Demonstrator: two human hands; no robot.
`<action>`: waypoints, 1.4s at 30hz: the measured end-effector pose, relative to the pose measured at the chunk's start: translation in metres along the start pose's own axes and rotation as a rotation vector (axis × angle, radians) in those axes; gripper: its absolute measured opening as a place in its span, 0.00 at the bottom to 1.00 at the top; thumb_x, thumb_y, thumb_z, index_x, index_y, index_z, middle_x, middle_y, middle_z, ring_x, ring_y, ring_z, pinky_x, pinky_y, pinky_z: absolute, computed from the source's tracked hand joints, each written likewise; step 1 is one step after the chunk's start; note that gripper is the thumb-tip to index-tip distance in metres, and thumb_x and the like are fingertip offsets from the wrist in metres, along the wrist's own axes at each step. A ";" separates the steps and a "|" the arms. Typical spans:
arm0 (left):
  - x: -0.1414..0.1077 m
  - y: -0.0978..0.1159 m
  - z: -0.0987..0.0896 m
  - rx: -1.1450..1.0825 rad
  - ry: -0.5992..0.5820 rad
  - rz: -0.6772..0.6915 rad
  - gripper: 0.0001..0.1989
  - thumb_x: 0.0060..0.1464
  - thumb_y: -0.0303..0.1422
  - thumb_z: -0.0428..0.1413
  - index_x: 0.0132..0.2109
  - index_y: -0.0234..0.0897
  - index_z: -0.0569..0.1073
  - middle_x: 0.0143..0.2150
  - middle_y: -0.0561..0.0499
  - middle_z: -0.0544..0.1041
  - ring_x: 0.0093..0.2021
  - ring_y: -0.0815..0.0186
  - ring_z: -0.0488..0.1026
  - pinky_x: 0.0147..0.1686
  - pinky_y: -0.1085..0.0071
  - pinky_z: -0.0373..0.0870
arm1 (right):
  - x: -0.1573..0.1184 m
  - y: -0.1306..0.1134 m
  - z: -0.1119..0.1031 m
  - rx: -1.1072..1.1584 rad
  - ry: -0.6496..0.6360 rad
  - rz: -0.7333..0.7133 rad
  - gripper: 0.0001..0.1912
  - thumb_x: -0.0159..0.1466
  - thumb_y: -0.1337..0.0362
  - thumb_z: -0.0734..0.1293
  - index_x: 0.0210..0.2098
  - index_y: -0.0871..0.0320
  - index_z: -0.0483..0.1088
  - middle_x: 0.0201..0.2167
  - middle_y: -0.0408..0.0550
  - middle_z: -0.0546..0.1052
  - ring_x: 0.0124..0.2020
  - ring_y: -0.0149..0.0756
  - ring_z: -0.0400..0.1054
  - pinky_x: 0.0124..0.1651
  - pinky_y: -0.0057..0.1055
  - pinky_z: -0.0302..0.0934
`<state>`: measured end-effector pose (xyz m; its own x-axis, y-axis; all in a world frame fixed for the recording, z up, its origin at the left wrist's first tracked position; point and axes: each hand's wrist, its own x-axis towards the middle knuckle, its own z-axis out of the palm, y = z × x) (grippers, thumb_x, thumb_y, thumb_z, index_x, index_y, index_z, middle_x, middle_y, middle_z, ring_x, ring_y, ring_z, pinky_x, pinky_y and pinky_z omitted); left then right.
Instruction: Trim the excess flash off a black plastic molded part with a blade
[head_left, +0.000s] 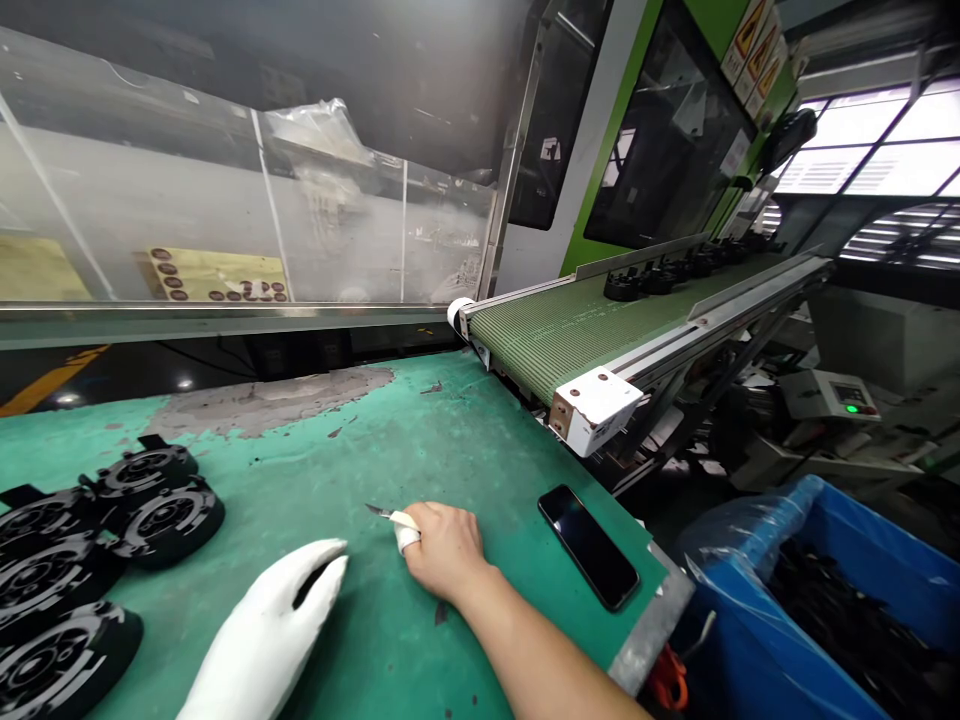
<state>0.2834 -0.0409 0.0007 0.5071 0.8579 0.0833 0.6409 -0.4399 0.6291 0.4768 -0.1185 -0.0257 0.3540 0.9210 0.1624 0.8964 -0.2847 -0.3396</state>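
My right hand [448, 545] is bare and closed around a small knife. The knife's pointed blade [378, 511] sticks out to the left past a white wrapping by the thumb. In a white glove, my left hand [281, 610] is just above the green tabletop [360, 470], its fingers stretched out and a narrow gap beside the thumb. Nothing shows in it. Several round black plastic parts [169, 520] sit on the table to its left, apart from the glove. A black phone [589, 545] lies flat to the right of my right hand.
A green conveyor belt [540, 325] reaches the table's far right side, carrying several black parts [624, 285]. At the lower right stands a blue bin [814, 495] lined with clear plastic, with dark pieces inside. Behind the table is a clear-panelled barrier [337, 230].
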 end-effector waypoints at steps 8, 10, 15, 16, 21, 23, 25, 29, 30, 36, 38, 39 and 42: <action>0.001 -0.003 0.002 0.015 -0.001 0.000 0.26 0.56 0.51 0.46 0.51 0.43 0.77 0.57 0.51 0.78 0.59 0.53 0.73 0.64 0.58 0.65 | 0.000 0.000 0.000 -0.006 -0.002 -0.002 0.12 0.64 0.59 0.59 0.43 0.47 0.72 0.39 0.42 0.80 0.37 0.41 0.74 0.34 0.32 0.60; 0.000 -0.003 0.001 0.016 -0.004 0.001 0.26 0.56 0.52 0.46 0.51 0.43 0.76 0.57 0.51 0.78 0.59 0.54 0.73 0.64 0.58 0.65 | 0.000 0.000 0.000 -0.006 -0.004 -0.005 0.12 0.64 0.60 0.59 0.43 0.47 0.72 0.39 0.42 0.80 0.37 0.41 0.74 0.34 0.32 0.60; 0.000 -0.002 0.002 0.007 -0.002 0.000 0.26 0.57 0.52 0.46 0.51 0.43 0.76 0.57 0.51 0.78 0.59 0.54 0.73 0.65 0.59 0.64 | 0.000 0.001 -0.001 -0.004 -0.008 -0.006 0.12 0.65 0.60 0.59 0.43 0.47 0.72 0.39 0.42 0.80 0.37 0.41 0.74 0.35 0.32 0.60; 0.000 -0.002 0.002 0.007 -0.002 -0.001 0.26 0.56 0.52 0.46 0.51 0.43 0.76 0.57 0.51 0.78 0.59 0.54 0.73 0.65 0.58 0.64 | 0.000 0.001 0.000 -0.003 -0.008 -0.007 0.12 0.65 0.60 0.59 0.43 0.47 0.72 0.39 0.42 0.80 0.37 0.41 0.74 0.35 0.32 0.60; 0.001 -0.001 0.001 0.003 -0.007 0.000 0.26 0.57 0.51 0.46 0.51 0.43 0.76 0.57 0.50 0.78 0.59 0.54 0.73 0.65 0.58 0.64 | 0.000 0.001 0.001 0.000 -0.002 -0.008 0.12 0.65 0.59 0.59 0.44 0.47 0.72 0.39 0.42 0.80 0.37 0.41 0.74 0.35 0.32 0.60; 0.001 0.000 0.001 -0.001 -0.010 -0.002 0.26 0.56 0.52 0.46 0.51 0.42 0.76 0.57 0.50 0.78 0.59 0.54 0.73 0.65 0.58 0.63 | 0.000 0.001 0.001 0.002 -0.002 -0.009 0.12 0.65 0.58 0.59 0.44 0.48 0.72 0.39 0.43 0.80 0.37 0.41 0.74 0.35 0.32 0.60; 0.001 -0.001 0.002 -0.003 -0.012 -0.006 0.26 0.56 0.52 0.46 0.51 0.42 0.76 0.57 0.50 0.78 0.59 0.53 0.73 0.65 0.58 0.63 | 0.000 0.002 0.001 0.003 -0.001 -0.010 0.12 0.66 0.58 0.59 0.44 0.47 0.72 0.39 0.43 0.80 0.37 0.41 0.74 0.35 0.32 0.60; 0.001 -0.002 0.004 -0.008 -0.007 -0.009 0.26 0.56 0.52 0.46 0.51 0.43 0.76 0.57 0.50 0.77 0.59 0.53 0.72 0.65 0.57 0.63 | 0.000 0.002 0.002 0.003 0.003 -0.011 0.12 0.66 0.58 0.58 0.44 0.47 0.72 0.39 0.42 0.80 0.37 0.41 0.74 0.35 0.32 0.60; 0.001 -0.002 0.004 -0.007 -0.007 -0.006 0.26 0.56 0.52 0.46 0.51 0.43 0.76 0.58 0.50 0.77 0.59 0.53 0.72 0.65 0.57 0.63 | 0.000 0.002 0.001 0.003 0.004 -0.011 0.12 0.66 0.58 0.58 0.44 0.47 0.72 0.39 0.42 0.80 0.37 0.41 0.74 0.35 0.32 0.60; 0.002 -0.002 0.002 0.008 -0.002 0.006 0.26 0.56 0.51 0.46 0.51 0.42 0.76 0.57 0.50 0.78 0.58 0.53 0.73 0.65 0.58 0.64 | 0.000 0.002 0.001 -0.001 0.010 -0.010 0.12 0.66 0.58 0.59 0.43 0.48 0.72 0.39 0.42 0.80 0.37 0.41 0.74 0.34 0.33 0.59; 0.001 -0.001 0.001 0.011 -0.001 0.009 0.26 0.57 0.51 0.46 0.51 0.42 0.76 0.57 0.51 0.78 0.58 0.54 0.73 0.65 0.59 0.64 | 0.000 0.002 0.002 -0.002 0.010 -0.012 0.11 0.65 0.58 0.59 0.43 0.47 0.71 0.39 0.42 0.80 0.37 0.41 0.74 0.34 0.33 0.59; 0.001 -0.001 0.001 0.011 -0.001 0.010 0.26 0.57 0.51 0.46 0.51 0.42 0.76 0.57 0.51 0.78 0.58 0.54 0.73 0.65 0.59 0.64 | 0.000 0.002 0.002 -0.002 0.010 -0.012 0.11 0.65 0.58 0.59 0.43 0.47 0.71 0.39 0.42 0.80 0.37 0.41 0.74 0.34 0.33 0.59; 0.000 0.001 0.001 0.009 -0.005 0.010 0.26 0.57 0.51 0.46 0.51 0.42 0.76 0.57 0.50 0.78 0.58 0.54 0.73 0.65 0.59 0.63 | 0.000 0.002 0.002 -0.002 0.011 -0.012 0.11 0.65 0.58 0.59 0.43 0.48 0.71 0.39 0.42 0.80 0.36 0.41 0.74 0.33 0.32 0.58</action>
<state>0.2842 -0.0415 0.0004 0.5163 0.8521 0.0859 0.6409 -0.4510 0.6211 0.4782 -0.1188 -0.0280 0.3461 0.9214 0.1766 0.9012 -0.2743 -0.3355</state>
